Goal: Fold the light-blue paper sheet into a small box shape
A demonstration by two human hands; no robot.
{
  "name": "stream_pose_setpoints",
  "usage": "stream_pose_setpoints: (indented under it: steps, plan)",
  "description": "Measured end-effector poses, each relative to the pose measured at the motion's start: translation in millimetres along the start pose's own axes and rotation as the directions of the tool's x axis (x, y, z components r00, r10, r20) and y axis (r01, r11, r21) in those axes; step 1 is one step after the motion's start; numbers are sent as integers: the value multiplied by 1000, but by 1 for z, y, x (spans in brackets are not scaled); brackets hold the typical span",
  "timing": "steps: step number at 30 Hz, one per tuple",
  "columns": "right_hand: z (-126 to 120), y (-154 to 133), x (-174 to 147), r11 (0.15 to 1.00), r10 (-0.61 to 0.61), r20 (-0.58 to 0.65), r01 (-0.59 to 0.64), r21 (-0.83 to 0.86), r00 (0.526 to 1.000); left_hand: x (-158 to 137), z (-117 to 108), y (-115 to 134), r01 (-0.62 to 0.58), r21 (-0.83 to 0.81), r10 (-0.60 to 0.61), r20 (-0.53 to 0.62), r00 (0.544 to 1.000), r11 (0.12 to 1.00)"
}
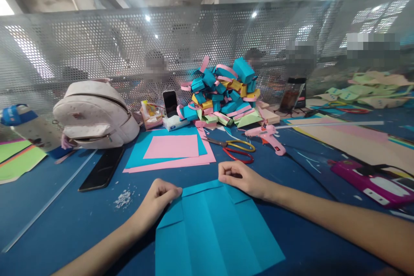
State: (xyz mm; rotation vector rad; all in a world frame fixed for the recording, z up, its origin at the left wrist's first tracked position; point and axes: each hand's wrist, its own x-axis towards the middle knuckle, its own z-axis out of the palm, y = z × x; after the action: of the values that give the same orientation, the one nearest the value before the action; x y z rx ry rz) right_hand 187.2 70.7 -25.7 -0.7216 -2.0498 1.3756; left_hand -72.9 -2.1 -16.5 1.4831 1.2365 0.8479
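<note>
A sheet of blue paper [207, 228] with several crease lines lies in front of me, its far edge cut or folded into flaps. My left hand [161, 196] pinches the far left corner between thumb and curled fingers. At the far right corner, my right hand [241, 177] is closed on the same sheet, thumb and fingertips together. Just beyond my right hand rest scissors [237, 148] with one red and one yellow handle. A pink glue gun [267, 136] lies to their right. Flat pink paper [171, 146] on blue sheets sits beyond my hands.
A heap of folded blue, pink and yellow paper pieces [223, 95] stands against the perforated metal screen [123, 39]. To the left are a white backpack [93, 114], a bottle [35, 129] and a black phone [101, 169]. A magenta power strip [368, 183] lies right.
</note>
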Motion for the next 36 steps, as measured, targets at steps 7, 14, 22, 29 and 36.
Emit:
stream_pose_setpoints:
  steps: [7,14,22,29,36]
  plan:
    - [3,0,0,999,23,-113,-18,45,993,5,-3,-3,-18,-35,16,-52,999,999]
    - [3,6,0,984,119,-249,-80,159,961,5,0,-1,-124,50,125,-15,992,991]
    - [4,7,-1,995,82,-146,-74,61,986,7,-3,-3,-18,-90,1,-186,982,996]
    - [6,10,-4,991,16,-145,-35,-132,989,5,-8,-8,85,-237,-150,-274,950,968]
    - [6,12,-3,981,-15,-186,-22,-195,982,4,-5,-5,136,-359,-248,-286,926,923]
